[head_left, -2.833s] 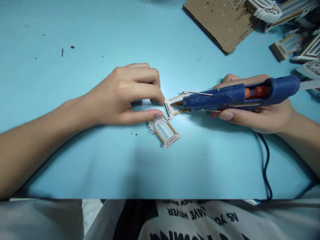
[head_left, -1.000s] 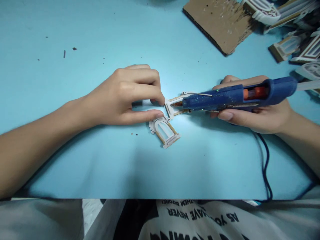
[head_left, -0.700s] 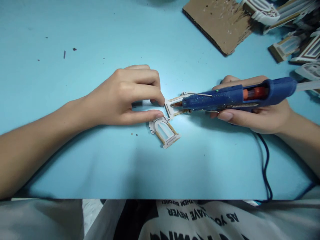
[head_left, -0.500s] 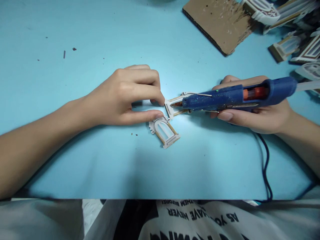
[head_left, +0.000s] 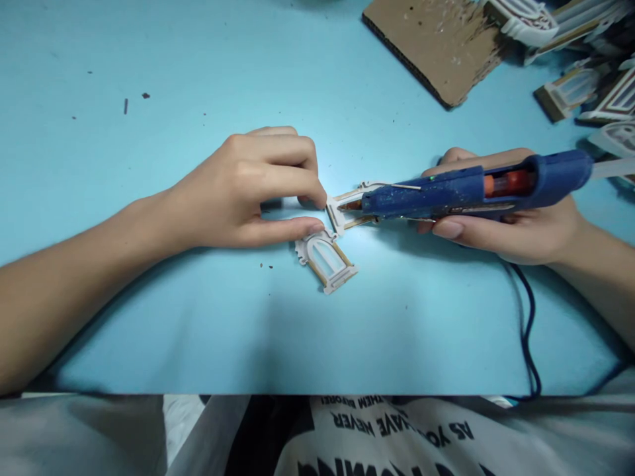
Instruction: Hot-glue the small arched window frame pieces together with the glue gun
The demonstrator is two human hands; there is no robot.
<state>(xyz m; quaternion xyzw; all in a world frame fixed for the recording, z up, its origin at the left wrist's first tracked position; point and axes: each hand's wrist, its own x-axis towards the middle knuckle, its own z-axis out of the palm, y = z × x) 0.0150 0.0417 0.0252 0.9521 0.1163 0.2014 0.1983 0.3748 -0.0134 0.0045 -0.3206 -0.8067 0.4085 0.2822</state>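
Just right of the left hand (head_left: 262, 188), its finger and thumb apart, a frame (head_left: 338, 221) lies beneath the glue gun (head_left: 426, 192). Right hand (head_left: 530, 239): clamped on the glue gun. Apparent step: applying glue. Next move calls for keeping the frame steady.

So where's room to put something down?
Two patches look open: between the small white arched window piece and the blue table's near edge; and beyond the left hand, left of the brown cardboard sheet, except dark crumbs. It's crowded at top right, around piled white window pieces, and where the right hand points the blue glue gun.
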